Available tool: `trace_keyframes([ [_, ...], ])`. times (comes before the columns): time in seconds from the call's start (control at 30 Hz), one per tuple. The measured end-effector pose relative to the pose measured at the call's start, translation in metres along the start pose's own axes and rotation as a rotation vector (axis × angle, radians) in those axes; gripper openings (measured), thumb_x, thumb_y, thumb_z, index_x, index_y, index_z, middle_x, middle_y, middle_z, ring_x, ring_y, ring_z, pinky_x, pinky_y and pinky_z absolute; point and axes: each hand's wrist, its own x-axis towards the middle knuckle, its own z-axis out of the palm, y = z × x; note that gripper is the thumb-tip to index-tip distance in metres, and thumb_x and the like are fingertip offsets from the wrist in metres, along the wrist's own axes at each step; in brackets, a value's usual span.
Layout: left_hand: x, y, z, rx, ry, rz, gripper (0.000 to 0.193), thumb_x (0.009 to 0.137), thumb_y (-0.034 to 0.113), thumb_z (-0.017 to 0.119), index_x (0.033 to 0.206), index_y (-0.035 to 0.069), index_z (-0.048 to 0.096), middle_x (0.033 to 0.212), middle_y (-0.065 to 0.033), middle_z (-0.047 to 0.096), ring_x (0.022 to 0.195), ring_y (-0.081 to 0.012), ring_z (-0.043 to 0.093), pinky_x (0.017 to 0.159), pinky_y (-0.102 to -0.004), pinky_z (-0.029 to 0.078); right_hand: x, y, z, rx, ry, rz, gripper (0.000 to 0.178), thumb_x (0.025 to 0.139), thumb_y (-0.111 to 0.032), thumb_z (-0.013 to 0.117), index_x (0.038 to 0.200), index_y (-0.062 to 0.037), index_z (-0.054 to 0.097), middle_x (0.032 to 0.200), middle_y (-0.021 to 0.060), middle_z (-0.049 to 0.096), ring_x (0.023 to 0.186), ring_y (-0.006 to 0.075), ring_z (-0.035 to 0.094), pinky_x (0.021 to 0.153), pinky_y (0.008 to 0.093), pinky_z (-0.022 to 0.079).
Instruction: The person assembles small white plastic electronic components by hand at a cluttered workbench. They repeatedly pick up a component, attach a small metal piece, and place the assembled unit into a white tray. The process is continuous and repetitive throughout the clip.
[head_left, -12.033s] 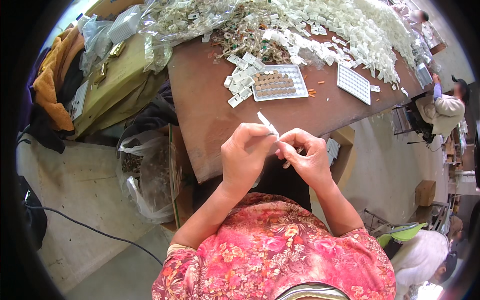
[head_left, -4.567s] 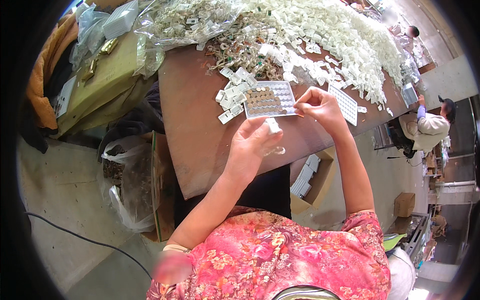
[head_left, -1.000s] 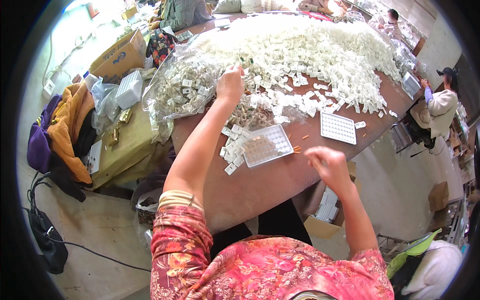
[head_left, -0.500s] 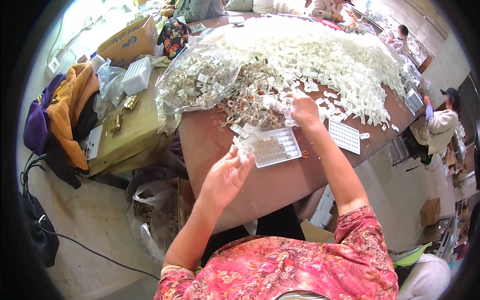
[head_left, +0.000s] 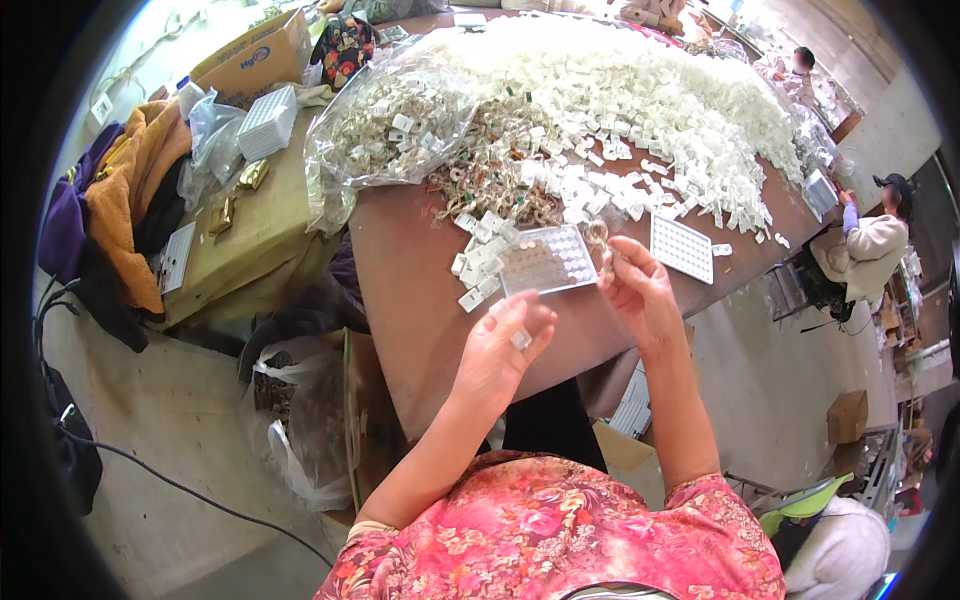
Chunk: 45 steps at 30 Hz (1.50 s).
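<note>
My left hand point(head_left: 500, 350) is closed with a small white plastic piece point(head_left: 520, 339) in its fingers, just in front of the near tray. My right hand point(head_left: 645, 297) pinches a tan, looped strand-like piece point(head_left: 601, 244) at that tray's right corner. The white tray point(head_left: 565, 287) has rows of round pockets, several of them filled. Loose white plastic pieces point(head_left: 480, 262) cluster against its left side. A second white pocketed tray point(head_left: 707, 272) rests to the right. Behind the near tray lies a heap of tangled brown and tan strands point(head_left: 520, 190).
A large mound of white plastic pieces point(head_left: 640, 100) covers the table's far side. A clear bag point(head_left: 350, 160) of mixed pieces stands at left. Stacked trays point(head_left: 267, 125) and a cardboard box point(head_left: 255, 60) sit on the left table. Another person point(head_left: 868, 240) sits at right.
My right hand has come back from the heap toward me, bringing the tan strand-like piece. My left hand has moved down and right, away from the loose white pieces.
</note>
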Motion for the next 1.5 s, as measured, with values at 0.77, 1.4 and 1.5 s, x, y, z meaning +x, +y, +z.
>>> trace_keyframes([
  [0.77, -0.028, 0.003, -0.003, 0.428, 0.002, 0.394, 0.021, 0.094, 0.014, 0.061, 0.109, -0.001, 0.064, 0.097, -0.0050, 0.067, 0.083, -0.0079, 0.058, 0.076, -0.0228, 0.045, -0.085, 0.017, 0.069, -1.132, -0.096, -0.706, 0.027, 0.073, -0.003, 0.075, 0.099, -0.0044, 0.068, 0.095, 0.0110, 0.067, 0.089, 0.0260, 0.064, 0.082, 0.0345, 0.050],
  [1.4, -0.029, -0.002, -0.009, -0.110, -0.031, 0.015, 0.039, 0.094, 0.005, 0.049, 0.130, -0.003, 0.039, 0.128, -0.0178, 0.051, 0.118, -0.0251, 0.054, 0.106, -0.0372, 0.042, -0.067, 0.041, 0.051, -0.447, 0.067, 0.016, 0.012, 0.086, -0.005, 0.067, 0.096, 0.0011, 0.065, 0.079, 0.0040, 0.066, 0.071, 0.0082, 0.061, 0.065, 0.0213, 0.048],
  [1.5, -0.031, -0.002, -0.009, 0.003, 0.013, -0.003, 0.039, 0.094, 0.003, 0.050, 0.131, -0.003, 0.040, 0.127, -0.0169, 0.053, 0.118, -0.0239, 0.054, 0.106, -0.0367, 0.042, -0.064, 0.037, 0.044, -0.199, 0.024, 0.204, 0.013, 0.087, -0.008, 0.067, 0.096, 0.0005, 0.064, 0.078, 0.0038, 0.065, 0.065, 0.0088, 0.059, 0.061, 0.0210, 0.046],
])
